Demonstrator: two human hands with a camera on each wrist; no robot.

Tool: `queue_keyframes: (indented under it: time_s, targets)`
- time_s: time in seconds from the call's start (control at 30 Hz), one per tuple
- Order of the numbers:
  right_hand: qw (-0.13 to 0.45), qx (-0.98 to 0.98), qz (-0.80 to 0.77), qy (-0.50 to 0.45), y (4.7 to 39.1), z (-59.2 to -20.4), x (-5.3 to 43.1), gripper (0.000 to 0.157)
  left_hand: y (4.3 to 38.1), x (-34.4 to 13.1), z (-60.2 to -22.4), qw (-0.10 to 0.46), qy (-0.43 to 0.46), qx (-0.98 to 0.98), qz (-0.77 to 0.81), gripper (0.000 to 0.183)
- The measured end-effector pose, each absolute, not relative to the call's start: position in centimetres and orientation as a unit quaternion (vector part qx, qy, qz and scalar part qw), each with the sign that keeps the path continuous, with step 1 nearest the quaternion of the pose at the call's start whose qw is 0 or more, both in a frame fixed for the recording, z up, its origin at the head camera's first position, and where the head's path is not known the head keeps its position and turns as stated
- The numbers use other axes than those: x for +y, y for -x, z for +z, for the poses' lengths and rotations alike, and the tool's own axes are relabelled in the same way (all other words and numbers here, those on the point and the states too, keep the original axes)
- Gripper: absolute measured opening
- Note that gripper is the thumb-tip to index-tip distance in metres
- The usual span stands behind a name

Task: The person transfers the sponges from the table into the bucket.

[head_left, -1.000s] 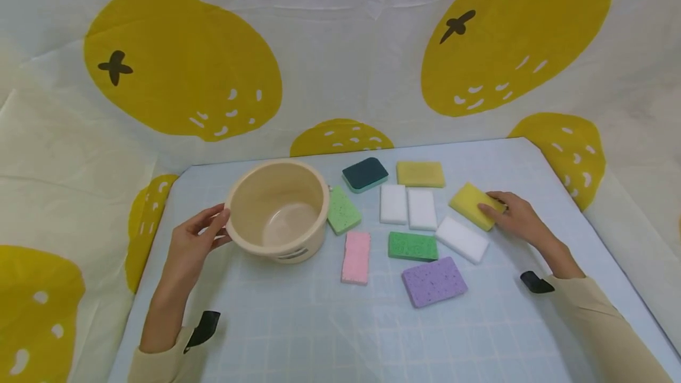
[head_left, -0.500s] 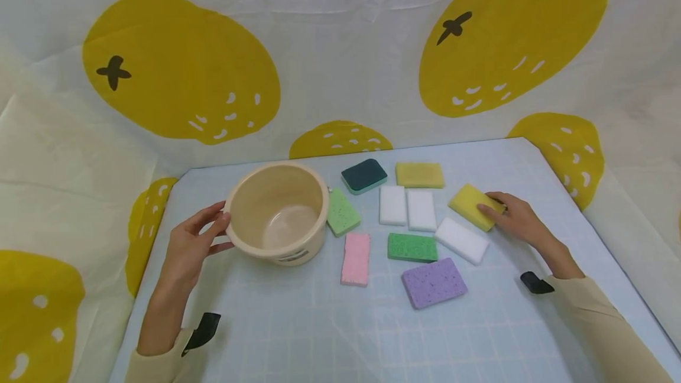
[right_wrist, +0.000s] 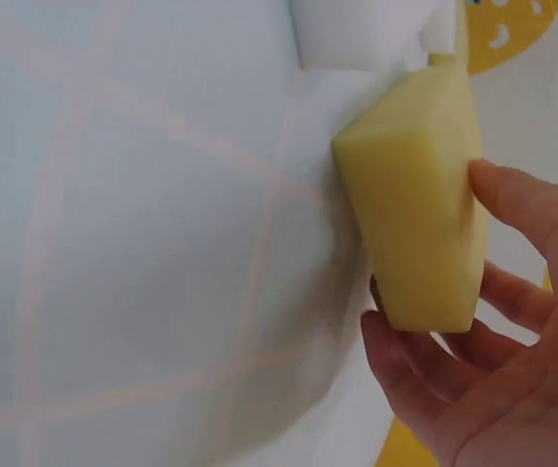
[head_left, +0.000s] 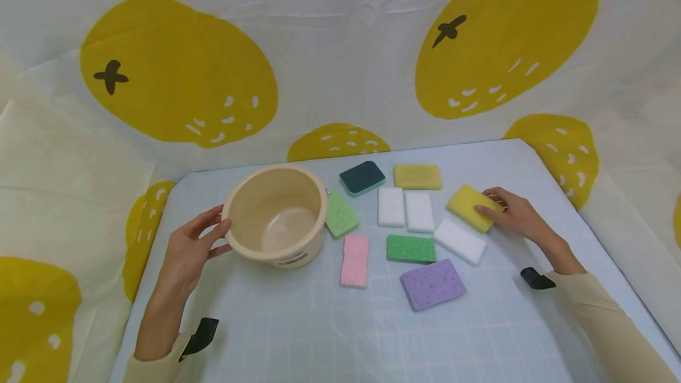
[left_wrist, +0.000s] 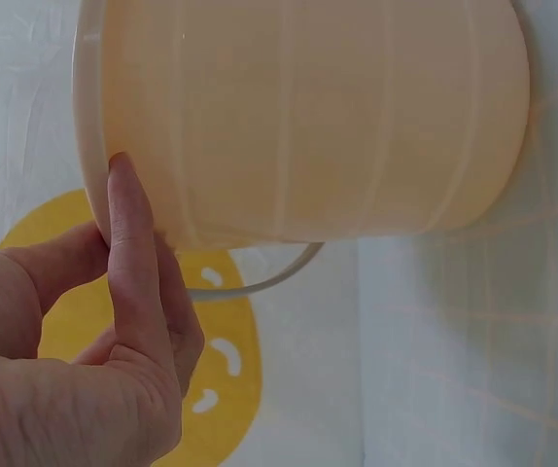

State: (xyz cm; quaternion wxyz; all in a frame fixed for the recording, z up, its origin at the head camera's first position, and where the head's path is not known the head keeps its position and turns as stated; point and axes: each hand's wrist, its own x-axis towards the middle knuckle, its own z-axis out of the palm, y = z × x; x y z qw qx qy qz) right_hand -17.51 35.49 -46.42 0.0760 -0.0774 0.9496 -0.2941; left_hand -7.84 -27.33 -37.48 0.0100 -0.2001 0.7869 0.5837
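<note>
My left hand [head_left: 186, 247] pinches the left rim of a beige plastic bucket [head_left: 260, 205], thumb on the rim and fingers against the outside in the left wrist view. The bucket [left_wrist: 308, 107] stands upright, and nothing shows inside it. On the right, my right hand [head_left: 513, 214] grips the near end of a yellow sponge [head_left: 470, 207]. The right wrist view has the thumb on top of this sponge [right_wrist: 410, 214] and fingers curled at its end and underside. That end looks raised off the table; the far end's contact is unclear. A white sponge [head_left: 460, 242] lies just beside it.
Between the hands lie a dark green scouring sponge [head_left: 362, 178], another yellow sponge [head_left: 417, 177], two white sponges [head_left: 391, 207], a light green sponge [head_left: 341, 214] close against the bucket, a pink sponge [head_left: 354, 261], a green sponge [head_left: 411, 249] and a purple sponge [head_left: 433, 285].
The head view has shifted slightly, so the scene sits a little lower. Both hands keep their hold, on the bucket rim and the yellow sponge.
</note>
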Motion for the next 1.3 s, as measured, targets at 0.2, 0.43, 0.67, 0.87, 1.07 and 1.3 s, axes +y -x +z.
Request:
queue_keyframes:
  time_s: [0.2, 0.43, 0.67, 0.87, 1.07, 1.3]
  targets:
    - [0.090, 0.944, -0.296, 0.112, 18.0, -45.3, 35.8, 0.053, 7.7, -27.4, -37.6, 0.006, 0.194, 0.786, 0.587, 0.064]
    - [0.112, 0.943, -0.294, 0.110, 18.3, -44.1, 35.9, 0.052, 7.7, -27.4, -37.7, 0.005, 0.196, 0.787, 0.585, 0.064]
    - [0.118, 0.940, -0.305, 0.094, 18.4, -43.0, 35.5, 0.058, 7.7, -27.5, -37.7, 0.004, 0.189, 0.786, 0.589, 0.064]
    - [0.124, 0.935, -0.324, 0.078, 18.4, -41.8, 34.9, 0.062, 7.8, -27.5, -37.7, 0.007, 0.195, 0.785, 0.587, 0.065]
    - [0.125, 0.930, -0.339, 0.071, 18.5, -40.7, 34.2, 0.065, 7.8, -27.5, -37.9, 0.010, 0.202, 0.787, 0.583, 0.064]
    - [0.120, 0.928, -0.344, 0.074, 18.8, -39.2, 33.2, 0.065, 7.7, -27.5, -37.9, 0.008, 0.194, 0.781, 0.593, 0.064]
